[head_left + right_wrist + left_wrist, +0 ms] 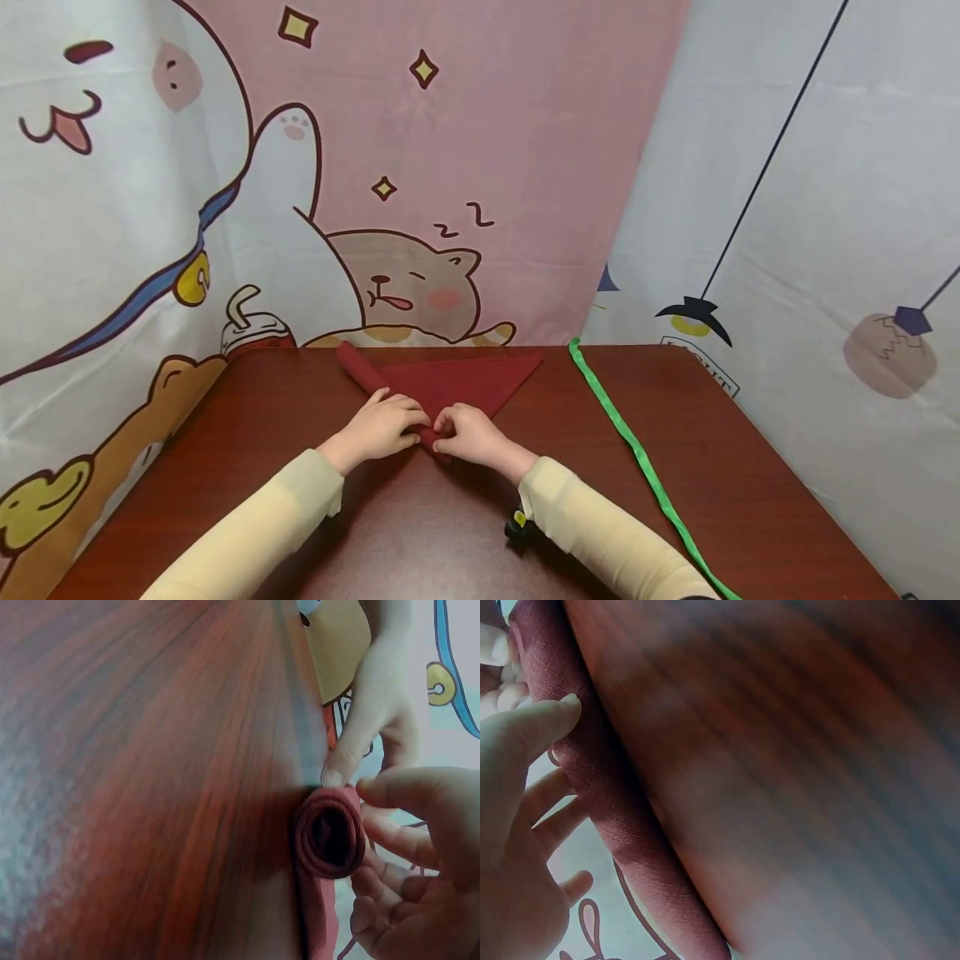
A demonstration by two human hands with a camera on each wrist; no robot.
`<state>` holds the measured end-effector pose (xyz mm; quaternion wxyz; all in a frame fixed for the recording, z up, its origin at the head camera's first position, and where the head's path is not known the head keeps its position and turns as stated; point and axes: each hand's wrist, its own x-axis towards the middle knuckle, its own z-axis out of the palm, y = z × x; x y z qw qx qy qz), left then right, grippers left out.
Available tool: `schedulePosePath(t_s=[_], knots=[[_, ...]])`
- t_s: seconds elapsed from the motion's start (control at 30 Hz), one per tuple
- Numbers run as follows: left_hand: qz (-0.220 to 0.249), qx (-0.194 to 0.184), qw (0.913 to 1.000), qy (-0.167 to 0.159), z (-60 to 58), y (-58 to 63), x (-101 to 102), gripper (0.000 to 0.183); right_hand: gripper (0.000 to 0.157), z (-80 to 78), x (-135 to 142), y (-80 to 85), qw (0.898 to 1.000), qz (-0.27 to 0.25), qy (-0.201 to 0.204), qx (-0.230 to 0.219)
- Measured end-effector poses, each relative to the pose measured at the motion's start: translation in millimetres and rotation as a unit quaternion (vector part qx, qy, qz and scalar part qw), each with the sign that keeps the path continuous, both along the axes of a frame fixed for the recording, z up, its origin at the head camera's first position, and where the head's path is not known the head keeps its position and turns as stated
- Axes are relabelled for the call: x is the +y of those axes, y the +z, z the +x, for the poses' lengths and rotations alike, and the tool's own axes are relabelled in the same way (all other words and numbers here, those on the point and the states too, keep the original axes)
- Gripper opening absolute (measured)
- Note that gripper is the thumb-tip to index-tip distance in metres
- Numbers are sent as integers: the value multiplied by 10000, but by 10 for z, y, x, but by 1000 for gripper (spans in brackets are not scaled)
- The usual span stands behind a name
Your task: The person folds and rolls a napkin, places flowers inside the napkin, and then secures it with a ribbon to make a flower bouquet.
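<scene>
A dark red cloth (457, 379) lies on the table, its left side wound into a tube while a flat triangle spreads to the right. My left hand (382, 427) holds the rolled part (622, 802), with the thumb on the near side and the fingers on the far side. At the roll's near end, my right hand (474, 437) pinches it between thumb and fingers. The right wrist view looks straight into the spiral end (330, 836), with layers around a dark hollow. Both hands are close together there.
A long green ribbon (637, 454) runs down the right side of the brown wooden table (420, 533). Cloth sheets printed with cartoon animals (427, 287) hang behind and beside the table. A small black object (517, 529) sits under the right sleeve.
</scene>
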<state>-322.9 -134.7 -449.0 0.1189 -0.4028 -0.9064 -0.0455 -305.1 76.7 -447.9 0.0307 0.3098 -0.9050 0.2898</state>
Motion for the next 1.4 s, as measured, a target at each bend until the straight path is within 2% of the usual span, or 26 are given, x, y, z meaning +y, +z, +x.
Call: schedulePosePath(t_s=[0.33, 0.4, 0.53, 0.63, 0.7, 0.93, 1.2, 1.4], knots=[[-195, -404, 9988, 195, -2, 23, 11, 26, 37, 0, -107, 17, 9970, 771, 57, 25], [-194, -442, 9986, 203, 0, 30, 7, 26, 38, -44, -98, -11, 9972, 731, 177, -39], [-232, -477, 9984, 216, 3, 35, 7, 27, 34, -139, -47, -48, 9968, 292, 404, -619], [-231, -475, 9984, 203, 8, 35, 6, 27, 30, -195, -11, -61, 9925, -26, 493, -1119], [-208, -454, 9986, 188, 15, 37, 5, 26, 28, -221, 3, -65, 9909, -54, 549, -1231], [-217, -342, 9990, 170, 50, 59, 1, 25, 18, -245, 19, -19, 9895, -121, 737, -1235], [-419, -526, 9977, 130, 72, 129, -5, 22, 12, -240, 46, 1, 9863, -213, 894, -1372], [-347, -520, 9978, 199, 72, 107, 23, 26, 11, -278, 74, -33, 9893, -105, 678, -1286]])
